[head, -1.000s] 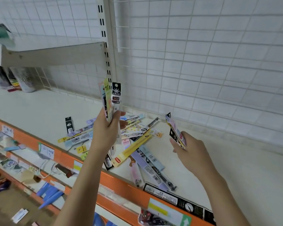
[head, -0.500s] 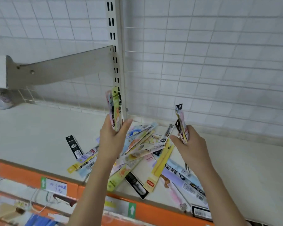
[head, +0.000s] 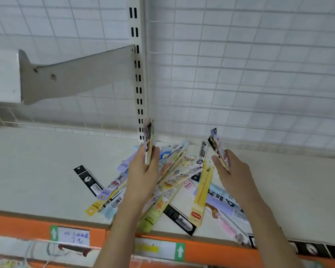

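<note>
Both hands are up over the shelf, well apart from each other. The left hand has fingers and thumb curled round a tall bundle of long, narrow packets. It is held on edge and close to upright, with its top rising in front of the slotted post. Across the gap, the right hand pinches a thinner bundle between thumb and fingers. That one is tilted, its top leaning up and to the left against the wire grid at the back.

Below and between the two hands lies the pile, a loose fan of the same sort of packets flat on the shelf. It spreads from the foot of the post down to the orange edge. Neither hand touches it, and both bundles are lifted clear above it. The left forearm crosses over the near left part of the fan, and the right wrist hangs over its right side.

One yellow packet lies lengthwise between the hands, nearer the right one. A black packet sits on its own at the left fringe, near the left forearm. A grey bracket juts from the post, high on the left. A handwritten label is fixed to the orange edge below.
</note>
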Tool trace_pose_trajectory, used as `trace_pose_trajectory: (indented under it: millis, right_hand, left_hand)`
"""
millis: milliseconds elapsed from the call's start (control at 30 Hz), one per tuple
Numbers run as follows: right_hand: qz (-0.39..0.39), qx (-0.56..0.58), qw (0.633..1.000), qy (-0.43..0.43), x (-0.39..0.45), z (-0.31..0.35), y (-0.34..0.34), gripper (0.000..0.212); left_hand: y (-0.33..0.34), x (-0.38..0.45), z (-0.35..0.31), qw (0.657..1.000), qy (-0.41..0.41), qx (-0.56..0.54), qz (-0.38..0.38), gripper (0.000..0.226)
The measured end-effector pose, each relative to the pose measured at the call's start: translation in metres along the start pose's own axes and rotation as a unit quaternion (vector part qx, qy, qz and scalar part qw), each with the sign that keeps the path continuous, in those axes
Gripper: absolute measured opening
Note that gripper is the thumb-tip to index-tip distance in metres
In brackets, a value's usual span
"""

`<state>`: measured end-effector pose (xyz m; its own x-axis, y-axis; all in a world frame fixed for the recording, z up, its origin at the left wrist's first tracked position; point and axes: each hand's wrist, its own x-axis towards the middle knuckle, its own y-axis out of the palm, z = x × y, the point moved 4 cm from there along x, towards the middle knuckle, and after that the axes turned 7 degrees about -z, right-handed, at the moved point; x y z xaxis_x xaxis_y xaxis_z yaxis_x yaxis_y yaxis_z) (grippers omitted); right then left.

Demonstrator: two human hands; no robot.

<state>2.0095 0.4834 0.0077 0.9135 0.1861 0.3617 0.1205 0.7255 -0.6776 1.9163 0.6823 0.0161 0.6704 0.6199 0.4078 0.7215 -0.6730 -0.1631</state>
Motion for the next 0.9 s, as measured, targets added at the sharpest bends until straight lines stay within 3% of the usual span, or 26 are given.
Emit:
trace_pose_trajectory:
  millis: [67, 133, 267, 367, 633, 900]
  right_hand:
    - [0.006, -0.018, 1.000, -0.001, 0.000, -0.001, 0.002, 0.029]
    - [0.001, -0.023, 1.000, 0.015, -0.001, -0.003, 0.002, 0.031]
    - [-0.010, -0.036, 0.999, 0.038, -0.004, -0.012, -0.001, 0.041]
    - [-0.004, -0.045, 0.998, 0.043, -0.004, -0.020, -0.004, 0.042]
    - [0.067, -0.038, 0.997, 0.016, 0.000, -0.035, -0.011, 0.044]
    - [0.248, -0.095, 0.961, -0.072, 0.005, -0.027, 0.007, 0.027]
  left_hand:
    - [-0.002, 0.008, -0.002, 1.000, -0.011, 0.016, 0.008, 0.027]
    - [0.003, 0.016, 0.001, 0.992, -0.045, 0.096, 0.064, 0.024]
    - [0.028, 0.014, 0.013, 0.923, -0.095, 0.292, 0.231, 0.032]
    - [0.048, 0.002, 0.022, 0.881, -0.093, 0.376, 0.271, 0.040]
    - [0.054, 0.004, 0.016, 0.865, -0.056, 0.452, 0.211, 0.017]
    - [0.011, 0.013, -0.024, 0.922, -0.054, 0.379, 0.052, 0.015]
